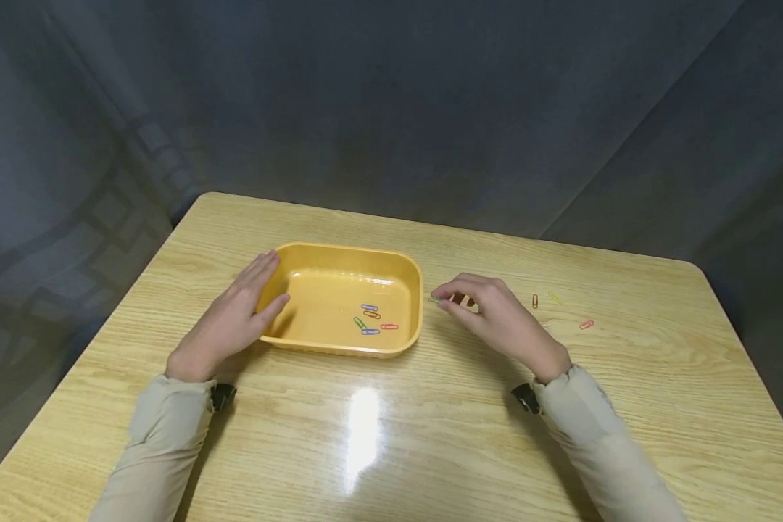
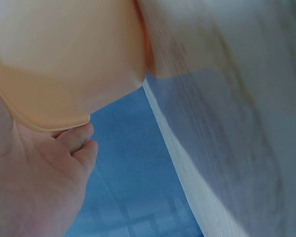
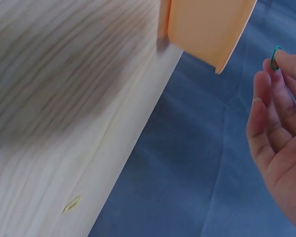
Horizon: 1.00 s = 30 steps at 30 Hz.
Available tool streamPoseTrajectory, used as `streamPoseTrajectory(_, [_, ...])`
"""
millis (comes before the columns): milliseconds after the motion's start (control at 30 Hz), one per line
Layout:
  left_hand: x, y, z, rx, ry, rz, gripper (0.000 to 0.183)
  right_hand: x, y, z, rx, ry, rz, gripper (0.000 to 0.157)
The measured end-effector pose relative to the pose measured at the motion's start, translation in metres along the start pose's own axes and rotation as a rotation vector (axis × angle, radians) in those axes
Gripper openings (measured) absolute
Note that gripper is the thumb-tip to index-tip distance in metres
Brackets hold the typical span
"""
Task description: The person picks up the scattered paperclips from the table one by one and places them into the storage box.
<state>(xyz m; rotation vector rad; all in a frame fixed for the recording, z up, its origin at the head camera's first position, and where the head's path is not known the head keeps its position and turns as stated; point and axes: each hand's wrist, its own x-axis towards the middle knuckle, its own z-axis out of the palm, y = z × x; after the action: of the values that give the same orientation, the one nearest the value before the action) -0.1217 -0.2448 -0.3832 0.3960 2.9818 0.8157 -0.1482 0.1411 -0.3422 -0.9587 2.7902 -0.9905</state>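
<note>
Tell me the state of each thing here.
Yellow rectangular plastic-looking tray: upright
Green looped wire paper clip: pinched
Right hand: pinching it
Left hand: touching tray
Five coloured wire clips: inside tray
Red wire clip: loose on wood-grain table
Yellow wire clip: loose
Pink wire clip: loose

I see the tray (image 1: pixel 333 350) on the table (image 1: pixel 287 442), nearer the far left corner than the far right. Five paper clips (image 1: pixel 370 331) lie inside, toward its near right corner. The left hand (image 1: pixel 231 315) is at its left end, the right hand (image 1: pixel 492 315) just off its right end with another clip (image 1: pixel 433 299). Three loose clips (image 1: pixel 535 301) lie beyond, toward the table's right edge; a curtain (image 1: pixel 391 109) hangs behind the far edge.
</note>
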Motion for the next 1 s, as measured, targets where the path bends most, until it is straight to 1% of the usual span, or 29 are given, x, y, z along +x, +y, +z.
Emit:
streamPoseTrajectory(333, [0.0, 0.001, 0.0, 0.005, -0.003, -0.009, 0.072, 0.021, -0.011, 0.013, 0.061, -0.02, -0.066, 0.015])
streamPoseTrajectory(600, [0.001, 0.001, 0.0, 0.01, -0.003, -0.009, 0.073, 0.034, -0.015, 0.024, 0.059, -0.04, -0.117, 0.016])
streamPoseTrajectory(767, [0.001, 0.001, 0.0, 0.008, -0.001, -0.013, 0.073, 0.041, -0.018, 0.032, 0.059, -0.069, -0.106, 0.016])
streamPoseTrajectory(1000, [0.001, 0.002, 0.0, -0.001, -0.009, -0.022, 0.073, 0.049, -0.021, 0.043, 0.065, -0.13, -0.085, 0.018])
